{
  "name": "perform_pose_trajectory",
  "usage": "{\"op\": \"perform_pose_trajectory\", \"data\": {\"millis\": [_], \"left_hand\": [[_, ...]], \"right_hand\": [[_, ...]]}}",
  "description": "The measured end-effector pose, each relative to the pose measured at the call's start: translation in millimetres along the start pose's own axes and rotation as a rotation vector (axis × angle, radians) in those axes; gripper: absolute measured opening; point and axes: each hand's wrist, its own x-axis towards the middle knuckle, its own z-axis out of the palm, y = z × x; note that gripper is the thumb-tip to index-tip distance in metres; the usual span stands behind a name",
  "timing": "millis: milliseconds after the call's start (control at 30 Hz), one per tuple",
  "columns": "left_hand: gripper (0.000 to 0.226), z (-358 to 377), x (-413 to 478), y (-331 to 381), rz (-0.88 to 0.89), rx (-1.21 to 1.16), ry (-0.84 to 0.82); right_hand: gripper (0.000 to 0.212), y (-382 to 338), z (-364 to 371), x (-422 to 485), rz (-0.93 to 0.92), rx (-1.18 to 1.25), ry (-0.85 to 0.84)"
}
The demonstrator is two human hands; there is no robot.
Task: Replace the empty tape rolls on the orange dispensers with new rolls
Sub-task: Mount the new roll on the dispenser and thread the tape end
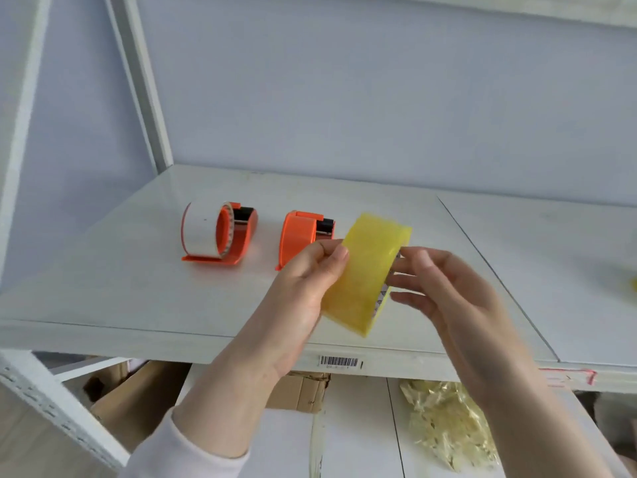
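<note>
A full yellow tape roll (365, 270) is held above the front of the white shelf (120, 288). My left hand (303, 288) grips its left side, thumb on the outer face. My right hand (448, 288) touches its right side, fingertips at the core opening. Two orange dispensers stand on the shelf behind. The left dispenser (238, 236) carries an empty white cardboard core (201, 229). The right dispenser (299, 236) has no roll that I can see, and my left hand hides part of its base.
The shelf's white upright (144, 84) rises at the back left. A barcode label (339, 361) sits on the shelf's front edge. Below are cardboard boxes (138, 398) and crumpled yellowish plastic wrap (448, 426). A yellow object (634, 284) shows at the far right edge.
</note>
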Motion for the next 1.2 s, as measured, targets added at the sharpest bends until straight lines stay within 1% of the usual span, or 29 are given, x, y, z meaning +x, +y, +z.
{"op": "perform_pose_trajectory", "data": {"millis": [33,67,167,267,333,433,500,567,633,700,733,767,800,833,900,933,967,1033,1067,1133,1200], "left_hand": [[0.038,1,2,-1,-0.020,-0.045,-0.006],[0.041,2,4,-1,-0.030,-0.091,-0.025],[0.042,1,10,2,-0.045,-0.181,-0.117],[0.041,-4,15,5,-0.045,-0.211,-0.172],[0.040,-8,17,8,-0.038,-0.210,-0.200],[0.037,-14,20,13,-0.029,-0.192,-0.213],[0.036,-17,21,15,-0.024,-0.131,-0.203],[0.035,-20,23,17,0.023,0.063,-0.168],[0.027,-29,27,23,0.170,0.357,-0.094],[0.018,-47,36,24,0.342,0.649,0.087],[0.015,-57,41,20,0.387,0.718,0.204],[0.015,-67,47,14,0.388,0.726,0.304],[0.022,-75,52,6,0.345,0.710,0.364],[0.034,-80,56,-2,0.259,0.686,0.365],[0.058,-85,63,-18,0.057,0.690,0.274],[0.057,-85,66,-24,-0.004,0.715,0.223],[0.046,-84,68,-29,-0.035,0.736,0.180],[0.022,-81,73,-33,-0.028,0.747,0.167],[0.019,-80,75,-34,-0.001,0.748,0.180],[0.029,-79,76,-37,0.071,0.753,0.214],[0.031,-74,75,-37,0.129,0.710,0.246]], "right_hand": [[0.040,1,2,-1,0.004,0.009,-0.030],[0.045,2,3,-1,0.004,0.016,-0.056],[0.060,5,6,-3,-0.011,0.035,-0.156],[0.061,6,12,-5,-0.032,0.050,-0.252],[0.060,6,17,-4,-0.044,0.059,-0.251],[0.055,6,27,1,-0.058,0.061,-0.173],[0.049,6,31,4,-0.052,0.066,-0.131],[0.047,6,34,6,-0.040,0.071,-0.110],[0.044,7,37,8,-0.025,0.075,-0.072],[0.033,9,38,12,-0.006,0.113,0.004],[0.028,10,38,15,0.000,0.129,0.053],[0.027,10,39,17,0.003,0.141,0.105],[0.027,11,39,21,-0.001,0.151,0.157],[0.027,12,41,26,-0.010,0.158,0.200],[0.032,12,51,38,-0.046,0.134,0.229],[0.034,13,57,45,-0.058,0.121,0.233],[0.034,15,63,52,-0.055,0.122,0.244],[0.033,22,73,65,-0.053,0.117,0.254],[0.035,27,77,70,-0.051,0.099,0.260],[0.052,36,83,75,-0.028,0.070,0.277],[0.063,45,87,78,-0.008,0.047,0.289]]}}
